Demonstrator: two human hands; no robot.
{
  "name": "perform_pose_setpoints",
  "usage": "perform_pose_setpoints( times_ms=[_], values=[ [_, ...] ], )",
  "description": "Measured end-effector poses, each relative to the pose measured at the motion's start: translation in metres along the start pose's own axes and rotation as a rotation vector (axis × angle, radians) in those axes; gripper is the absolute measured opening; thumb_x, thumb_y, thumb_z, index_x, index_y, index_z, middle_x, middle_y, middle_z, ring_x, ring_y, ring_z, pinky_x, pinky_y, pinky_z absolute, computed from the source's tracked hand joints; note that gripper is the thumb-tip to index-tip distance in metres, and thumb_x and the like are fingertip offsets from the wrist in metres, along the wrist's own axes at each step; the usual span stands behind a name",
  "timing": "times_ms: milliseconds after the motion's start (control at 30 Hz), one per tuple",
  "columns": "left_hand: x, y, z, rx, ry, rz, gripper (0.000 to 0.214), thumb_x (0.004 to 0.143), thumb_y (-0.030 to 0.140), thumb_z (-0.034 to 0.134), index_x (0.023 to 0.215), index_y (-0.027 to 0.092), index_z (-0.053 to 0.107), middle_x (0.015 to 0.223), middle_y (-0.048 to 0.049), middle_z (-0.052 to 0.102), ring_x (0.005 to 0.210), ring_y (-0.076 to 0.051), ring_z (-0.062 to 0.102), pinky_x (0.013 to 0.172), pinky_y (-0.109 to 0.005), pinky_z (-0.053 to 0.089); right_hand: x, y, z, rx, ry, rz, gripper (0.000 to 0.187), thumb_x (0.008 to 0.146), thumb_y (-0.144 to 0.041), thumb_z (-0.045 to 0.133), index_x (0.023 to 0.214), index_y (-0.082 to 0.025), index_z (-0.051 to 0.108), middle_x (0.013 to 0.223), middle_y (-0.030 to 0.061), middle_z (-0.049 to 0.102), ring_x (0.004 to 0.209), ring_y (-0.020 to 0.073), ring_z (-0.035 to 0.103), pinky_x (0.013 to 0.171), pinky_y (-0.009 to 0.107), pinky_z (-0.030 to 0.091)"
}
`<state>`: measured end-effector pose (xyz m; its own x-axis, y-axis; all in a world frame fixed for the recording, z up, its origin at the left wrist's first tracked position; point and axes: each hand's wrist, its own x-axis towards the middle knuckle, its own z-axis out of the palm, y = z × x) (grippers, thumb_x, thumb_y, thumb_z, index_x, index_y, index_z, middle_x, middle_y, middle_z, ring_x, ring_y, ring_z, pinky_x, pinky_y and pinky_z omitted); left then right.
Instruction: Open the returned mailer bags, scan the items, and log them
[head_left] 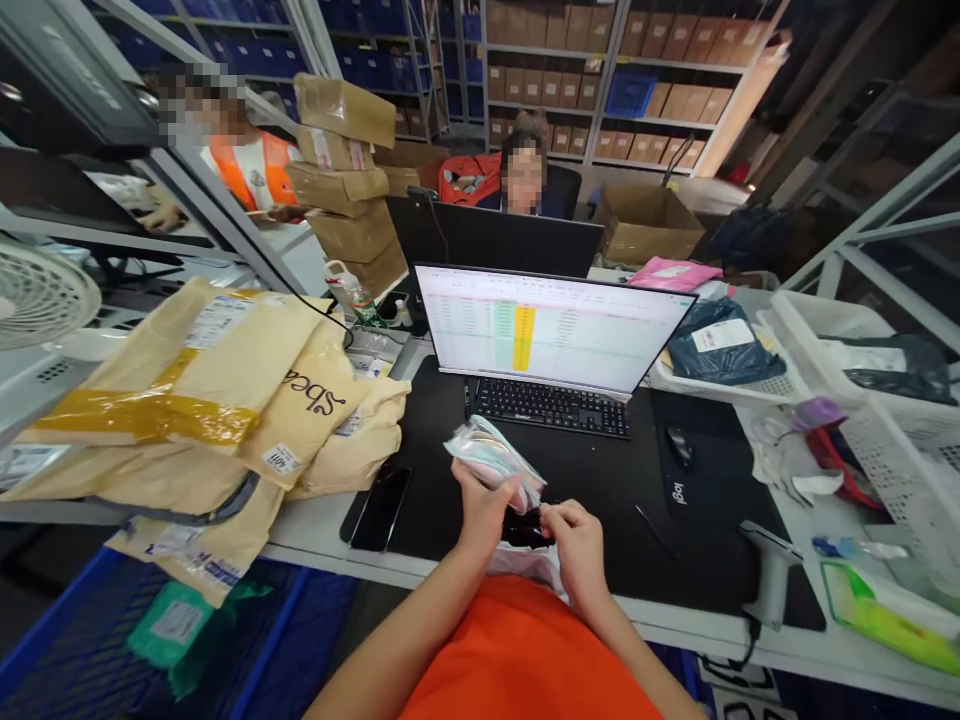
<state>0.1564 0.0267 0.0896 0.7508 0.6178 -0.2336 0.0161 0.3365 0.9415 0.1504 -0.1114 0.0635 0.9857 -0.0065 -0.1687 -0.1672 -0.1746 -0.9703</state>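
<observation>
Above the tabletop (315, 537), a clear, pastel-layered packet (491, 455) is gripped by the left fingers (508, 491); the right fingers' (555, 517) hold cannot be told.

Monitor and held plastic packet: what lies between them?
In the head view, the keyboard and a slim dark item lie between the monitor and the plastic packet.
</observation>
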Motion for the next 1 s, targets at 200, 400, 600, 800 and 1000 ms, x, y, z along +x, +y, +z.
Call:
perform_pose_setpoints(
  times_ms=[200,400,600,800,1000],
  values=[
    [0.001,-0.001,0.001,-0.327,-0.131,-0.335,0.056,0.061,0.040,0.082,0.104,0.024,0.049,0.088,0.0019,0.066,0.076,-0.018,0.067,0.074,-0.035,0.057,0.027,0.016,0.005,-0.203,-0.020,-0.147,0.032,0.080,-0.036,0.061,0.054,-0.020,0.069,0.059,0.0024,0.059,0.060,0.0157,0.057,0.056,0.026,0.041],
    [-0.005,-0.003,-0.008,-0.434,-0.299,-0.669,0.053,0.080,0.051,0.068,0.117,0.014,0.062,0.108,-0.0143,0.074,0.098,-0.032,0.071,0.082,-0.047,0.058,0.048,0.024,0.005,-0.331,-0.063,-0.136,0.029,0.073,-0.022,0.064,0.045,-0.020,0.057,0.055,0.0000,0.055,0.056,0.0124,0.050,0.053,0.023,0.034],
    [0.001,0.000,-0.017,-0.549,-0.326,-0.785,0.054,0.085,0.058,0.062,0.111,0.011,0.068,0.102,-0.0159,0.076,0.092,-0.032,0.072,0.081,-0.046,0.057,0.009,-0.003,-0.036,-0.434,-0.118,-0.353,0.019,0.089,-0.028,0.064,0.077,-0.023,0.077,0.079,0.0058,0.072,0.072,0.0167,0.066,0.067,0.027,0.049],
    [0.000,-0.005,-0.012,-0.584,-0.426,-0.791,0.059,0.084,0.056,0.064,0.123,0.012,0.065,0.115,-0.0167,0.075,0.099,-0.033,0.071,0.087,-0.047,0.056,-0.004,-0.015,-0.038,-0.402,-0.175,-0.636,0.037,0.101,-0.023,0.045,0.130,-0.024,0.068,0.128,0.0079,0.072,0.119,0.0202,0.067,0.100,0.036,0.055],
    [-0.012,-0.014,-0.007,-0.585,-0.553,-0.676,0.065,0.081,0.050,0.070,0.135,0.015,0.061,0.116,-0.0142,0.075,0.101,-0.033,0.072,0.090,-0.045,0.055,0.011,-0.034,-0.033,-0.672,0.067,-0.583,0.047,0.090,-0.046,0.065,0.126,-0.016,0.067,0.118,0.0146,0.074,0.102,0.0275,0.069,0.087,0.040,0.053]
  ],
)
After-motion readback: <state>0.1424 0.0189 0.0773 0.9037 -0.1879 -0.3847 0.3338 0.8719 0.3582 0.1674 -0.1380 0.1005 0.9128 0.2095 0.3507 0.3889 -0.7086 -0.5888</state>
